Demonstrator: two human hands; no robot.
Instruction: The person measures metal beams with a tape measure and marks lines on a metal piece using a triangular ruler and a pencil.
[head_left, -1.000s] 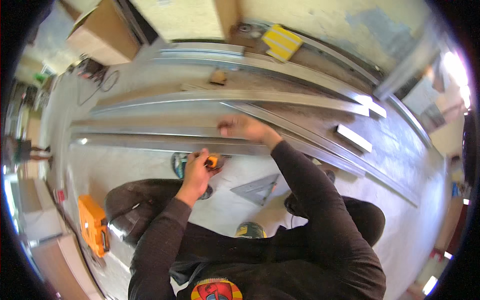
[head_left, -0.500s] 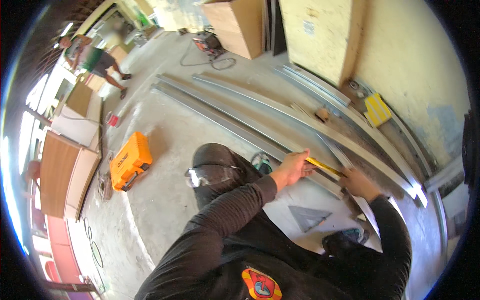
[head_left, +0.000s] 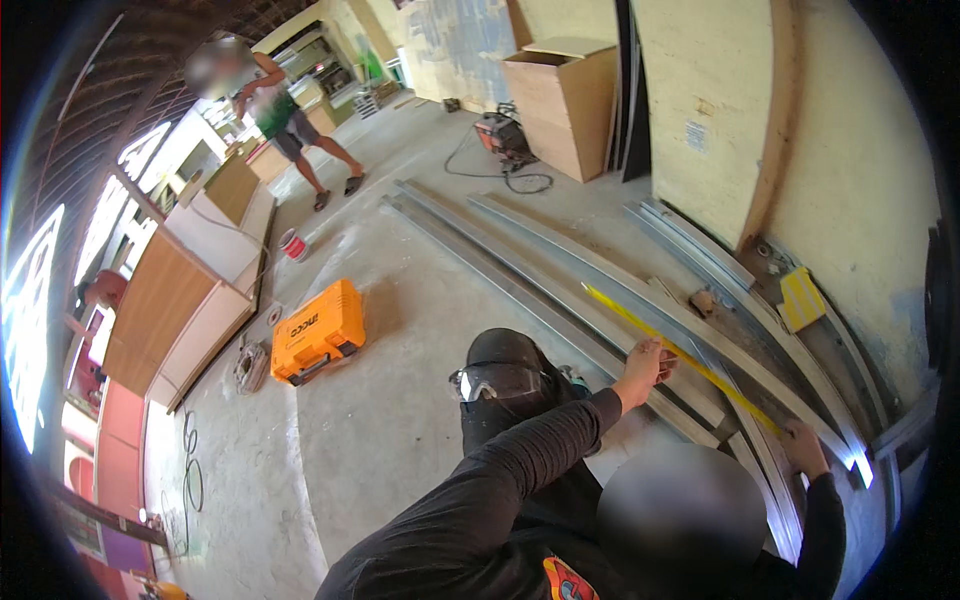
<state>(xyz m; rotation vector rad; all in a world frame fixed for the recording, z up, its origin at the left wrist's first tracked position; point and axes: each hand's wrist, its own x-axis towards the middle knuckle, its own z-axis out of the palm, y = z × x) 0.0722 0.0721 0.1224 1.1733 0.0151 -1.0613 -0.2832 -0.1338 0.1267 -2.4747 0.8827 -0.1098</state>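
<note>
Dusty concrete floor (head_left: 400, 420) with long metal channels (head_left: 520, 270), orange tool case (head_left: 318, 330), welder (head_left: 500, 135)

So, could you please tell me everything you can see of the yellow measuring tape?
The yellow measuring tape is a thin, narrow blade drawn out in a straight line, running slantwise over the long grey metal channels on the concrete floor. The left hand touches it near the middle; the right hand is at its near end. Its far tip lies free over a channel. Its case is not visible.

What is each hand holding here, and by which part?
Both hands hold the yellow tape measure blade stretched along the metal channels: left hand mid-length, right hand at its near end.
</note>
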